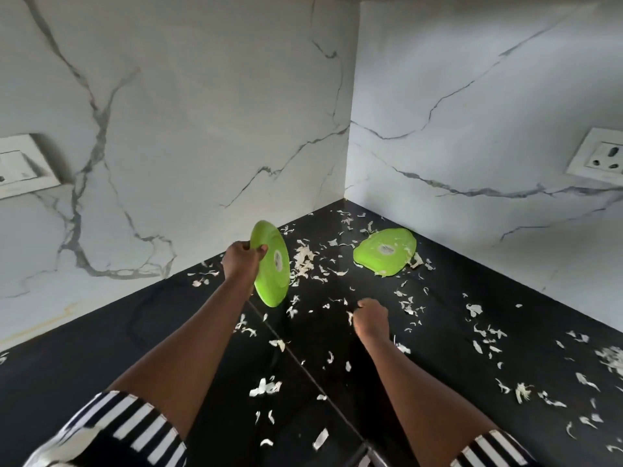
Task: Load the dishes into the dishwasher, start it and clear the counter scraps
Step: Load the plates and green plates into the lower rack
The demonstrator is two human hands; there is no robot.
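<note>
- At nine o'clock in my view a white switch plate [23, 165] sits on the marble wall, well apart from the work.
- The black desk [101, 348] fills the lower half and runs into the corner at twelve o'clock.
- My operator's left hand [241, 261] grips the near green plate [271, 264] by its rim at the plate's ten o'clock. The fingers [261, 248] are curled over the edge.
- That plate is tilted almost on edge and is clear of the desk. I judge this lets any shreds slide off before it goes to the dishwasher, which is not in view.
- White scraps [305, 259] lie scattered across the desk, thickest between the two plates and out toward four o'clock.
- The right hand [371, 318] hangs low over the desk at five o'clock of the held plate, its fingers curled tight. A white shred sticks out beside them, so I read it as pinching scraps, gathering while the other hand carries.
- The second green plate [386, 251] lies face down on the desk near the corner, at one o'clock of the right hand. Scraps touch its rim, and it is not yet picked up.
- At three o'clock a wall socket [598, 153] sits above the desk.
</note>
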